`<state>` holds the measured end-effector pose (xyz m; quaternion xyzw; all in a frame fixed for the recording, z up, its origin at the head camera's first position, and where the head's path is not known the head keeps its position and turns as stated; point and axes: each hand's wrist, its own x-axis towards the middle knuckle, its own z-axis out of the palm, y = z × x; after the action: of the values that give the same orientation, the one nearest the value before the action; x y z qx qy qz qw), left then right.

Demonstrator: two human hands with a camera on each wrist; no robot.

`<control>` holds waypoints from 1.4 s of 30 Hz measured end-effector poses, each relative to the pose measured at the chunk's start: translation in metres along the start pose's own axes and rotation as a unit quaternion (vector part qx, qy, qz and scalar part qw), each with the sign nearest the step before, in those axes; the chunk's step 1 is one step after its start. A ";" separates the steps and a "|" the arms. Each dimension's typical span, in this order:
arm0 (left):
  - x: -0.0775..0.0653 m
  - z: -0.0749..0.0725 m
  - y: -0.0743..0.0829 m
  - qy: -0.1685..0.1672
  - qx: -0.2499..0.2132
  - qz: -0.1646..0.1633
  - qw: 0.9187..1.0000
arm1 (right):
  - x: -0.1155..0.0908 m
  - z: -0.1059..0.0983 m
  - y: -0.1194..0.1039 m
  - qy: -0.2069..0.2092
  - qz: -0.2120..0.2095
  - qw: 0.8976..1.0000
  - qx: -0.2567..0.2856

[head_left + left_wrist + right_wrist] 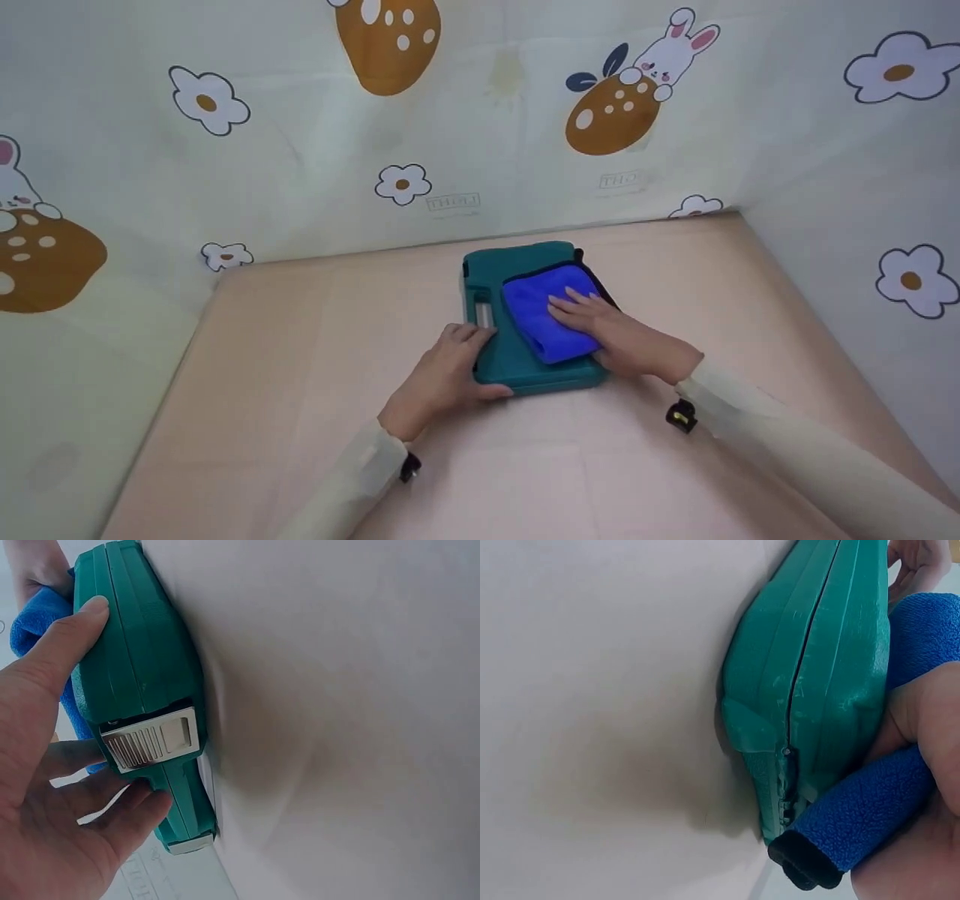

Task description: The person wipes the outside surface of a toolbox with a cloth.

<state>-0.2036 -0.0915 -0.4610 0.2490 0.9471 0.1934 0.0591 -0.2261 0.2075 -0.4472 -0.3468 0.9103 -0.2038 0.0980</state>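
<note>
A green hard plastic case (510, 262) lies flat on the table, its carrying handle on the left side. My left hand (446, 367) grips the case's near left corner. In the left wrist view, the thumb (94, 611) presses one face, while the fingers (146, 814) curl by a silver latch (150, 739) and the handle. A folded blue cloth (536, 322) with black edging rests on the case's top. My right hand (615, 334) holds this cloth against the case, fingers spread over it. In the right wrist view, a cloth fold (862, 806) passes between thumb and palm.
A pale table surface (285, 390) surrounds the case. Walls of patterned sheeting (300, 172), with rabbits and flowers, stand at the back and both sides. A small black device (681, 416) is strapped at the right sleeve, another (410, 466) at the left.
</note>
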 end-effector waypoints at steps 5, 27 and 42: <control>0.001 0.002 0.000 0.008 0.000 -0.014 1.000 | -0.008 0.002 -0.002 0.005 -0.014 1.000 -0.006; 0.002 0.004 0.003 0.031 0.012 0.005 0.999 | -0.023 0.013 -0.023 0.016 -0.053 0.995 -0.079; 0.003 0.004 -0.002 0.024 -0.006 -0.012 1.000 | -0.006 0.028 -0.054 0.003 -0.054 0.991 -0.119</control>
<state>-0.2064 -0.0907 -0.4657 0.2323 0.9500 0.2048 0.0399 -0.1810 0.1668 -0.4487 -0.4044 0.9082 -0.1001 0.0417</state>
